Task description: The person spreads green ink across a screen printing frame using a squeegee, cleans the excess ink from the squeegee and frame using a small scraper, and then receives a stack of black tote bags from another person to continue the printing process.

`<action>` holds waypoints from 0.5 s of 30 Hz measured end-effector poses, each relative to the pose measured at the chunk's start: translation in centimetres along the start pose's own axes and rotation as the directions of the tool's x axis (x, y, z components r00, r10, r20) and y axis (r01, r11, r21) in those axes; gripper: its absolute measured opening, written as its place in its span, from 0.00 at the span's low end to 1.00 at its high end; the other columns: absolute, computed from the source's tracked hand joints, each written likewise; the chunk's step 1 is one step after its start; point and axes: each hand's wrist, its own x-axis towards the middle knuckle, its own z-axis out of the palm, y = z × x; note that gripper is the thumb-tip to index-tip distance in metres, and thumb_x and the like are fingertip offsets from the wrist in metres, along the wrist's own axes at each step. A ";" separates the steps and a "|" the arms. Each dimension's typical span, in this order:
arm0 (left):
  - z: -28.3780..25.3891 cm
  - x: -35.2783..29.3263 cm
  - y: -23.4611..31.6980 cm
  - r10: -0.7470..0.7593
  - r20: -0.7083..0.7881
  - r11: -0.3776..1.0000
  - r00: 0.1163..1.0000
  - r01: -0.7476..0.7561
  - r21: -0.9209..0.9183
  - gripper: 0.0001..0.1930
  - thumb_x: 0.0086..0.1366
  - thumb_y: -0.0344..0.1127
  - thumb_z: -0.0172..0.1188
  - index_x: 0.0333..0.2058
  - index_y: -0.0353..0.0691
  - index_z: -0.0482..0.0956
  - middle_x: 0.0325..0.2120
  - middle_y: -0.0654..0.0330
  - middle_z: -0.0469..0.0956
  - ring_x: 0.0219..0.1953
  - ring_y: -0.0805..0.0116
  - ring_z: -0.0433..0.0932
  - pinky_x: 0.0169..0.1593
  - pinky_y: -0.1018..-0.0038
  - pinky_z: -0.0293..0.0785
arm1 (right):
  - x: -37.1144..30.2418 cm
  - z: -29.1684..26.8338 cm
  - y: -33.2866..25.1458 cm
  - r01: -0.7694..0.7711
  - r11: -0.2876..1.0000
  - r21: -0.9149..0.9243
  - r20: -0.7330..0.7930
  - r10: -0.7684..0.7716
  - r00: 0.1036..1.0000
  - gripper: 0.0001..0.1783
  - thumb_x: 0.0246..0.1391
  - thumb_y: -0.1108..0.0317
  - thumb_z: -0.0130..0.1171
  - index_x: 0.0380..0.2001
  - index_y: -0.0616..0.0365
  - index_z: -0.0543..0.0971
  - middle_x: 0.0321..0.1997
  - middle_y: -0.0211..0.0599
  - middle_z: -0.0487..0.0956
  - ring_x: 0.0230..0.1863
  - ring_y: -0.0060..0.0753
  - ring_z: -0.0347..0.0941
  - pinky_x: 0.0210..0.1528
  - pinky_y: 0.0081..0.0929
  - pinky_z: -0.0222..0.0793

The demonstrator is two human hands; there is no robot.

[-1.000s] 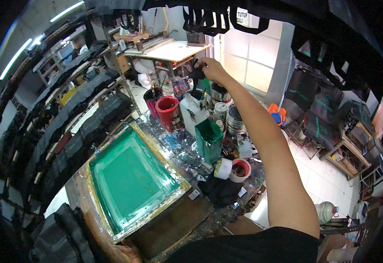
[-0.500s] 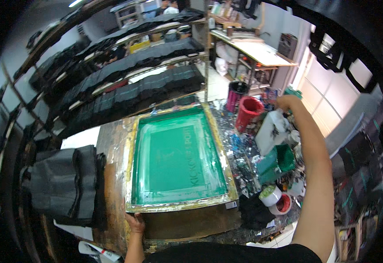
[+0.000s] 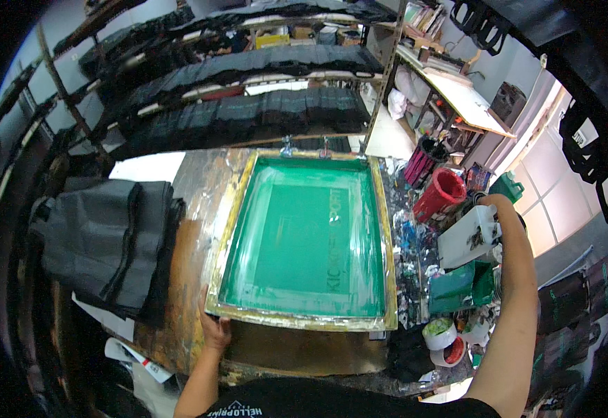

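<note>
A screen-printing frame (image 3: pixel 390 279) with a yellowish, ink-smeared rim and green mesh (image 3: pixel 290 237) rests over the worktable; pale lettering runs along the mesh's right side. My left hand (image 3: pixel 215 330) grips the frame's near left corner, its fingers partly hidden beneath the rim. Out to the right, my right hand (image 3: pixel 497 202) is among the containers, just beyond a smudged white jug (image 3: pixel 463 240). Its fingers are mostly hidden, so what they hold does not show. Near it stand a red tub (image 3: pixel 440 194), a green jug (image 3: pixel 506 187) and a dark green open container (image 3: pixel 457 289).
Dark fabric pieces lie stacked (image 3: pixel 102 244) at the left of the table. Rolls of tape (image 3: pixel 440 334) and a black cloth (image 3: pixel 410 354) sit at the near right. Behind the table, a rack (image 3: pixel 248 76) holds rows of dark fabric. A second table (image 3: pixel 468 97) stands far right.
The view has turned, so the table sits further right and tilts differently. My right hand has drawn back toward the white jug. My left hand stays at the frame's corner.
</note>
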 end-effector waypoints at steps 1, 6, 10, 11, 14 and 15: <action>-0.6 -0.8 -1.0 0.010 0.002 0.999 1.000 -0.010 0.038 0.56 0.57 0.76 0.49 0.64 0.25 0.53 0.61 0.42 0.61 0.62 0.50 0.64 0.64 0.62 0.58 | -1.5 0.2 -2.1 -0.033 0.996 0.082 0.013 0.032 0.999 0.18 0.52 0.54 0.57 0.36 0.57 0.84 0.37 0.40 0.84 0.36 0.37 0.80 0.39 0.39 0.75; 3.0 3.0 2.2 0.082 0.051 0.990 0.995 -0.076 -0.116 0.55 0.57 0.75 0.49 0.64 0.27 0.53 0.61 0.44 0.61 0.62 0.53 0.64 0.64 0.63 0.58 | -6.4 -1.4 8.3 0.279 0.918 0.283 -0.325 -0.183 0.928 0.21 0.54 0.53 0.52 0.31 0.61 0.82 0.32 0.47 0.82 0.31 0.42 0.79 0.37 0.40 0.73; 0.4 0.5 0.8 0.013 -0.008 1.000 1.000 -0.013 0.023 0.56 0.56 0.76 0.51 0.65 0.28 0.53 0.62 0.44 0.60 0.61 0.54 0.65 0.64 0.64 0.59 | -9.5 -0.7 -3.3 0.023 0.835 0.550 -0.037 -0.003 0.999 0.17 0.53 0.56 0.55 0.29 0.60 0.81 0.29 0.42 0.80 0.28 0.36 0.77 0.33 0.35 0.71; 0.8 0.6 0.5 0.018 -0.008 1.000 1.000 -0.018 0.018 0.56 0.56 0.76 0.51 0.65 0.28 0.53 0.62 0.44 0.60 0.61 0.54 0.65 0.64 0.64 0.59 | -9.9 -0.9 -2.8 0.031 0.840 0.542 -0.047 -0.007 0.999 0.17 0.52 0.56 0.55 0.29 0.61 0.81 0.29 0.42 0.80 0.28 0.36 0.76 0.33 0.35 0.71; 1.3 1.5 2.0 0.057 -0.008 0.995 0.998 -0.057 -0.083 0.55 0.57 0.75 0.50 0.64 0.27 0.53 0.62 0.45 0.61 0.61 0.54 0.64 0.64 0.64 0.59 | -10.1 -0.6 -2.3 0.087 0.870 0.485 -0.077 -0.057 0.995 0.17 0.51 0.56 0.56 0.28 0.61 0.81 0.28 0.42 0.80 0.27 0.36 0.76 0.33 0.35 0.71; 1.3 1.3 1.9 0.049 -0.016 0.998 0.999 -0.049 -0.039 0.55 0.57 0.75 0.50 0.64 0.27 0.54 0.62 0.45 0.61 0.61 0.54 0.64 0.64 0.64 0.59 | -10.0 -0.6 -2.3 0.112 0.881 0.461 -0.092 -0.078 0.993 0.17 0.51 0.56 0.56 0.28 0.61 0.81 0.27 0.42 0.80 0.27 0.36 0.76 0.32 0.35 0.71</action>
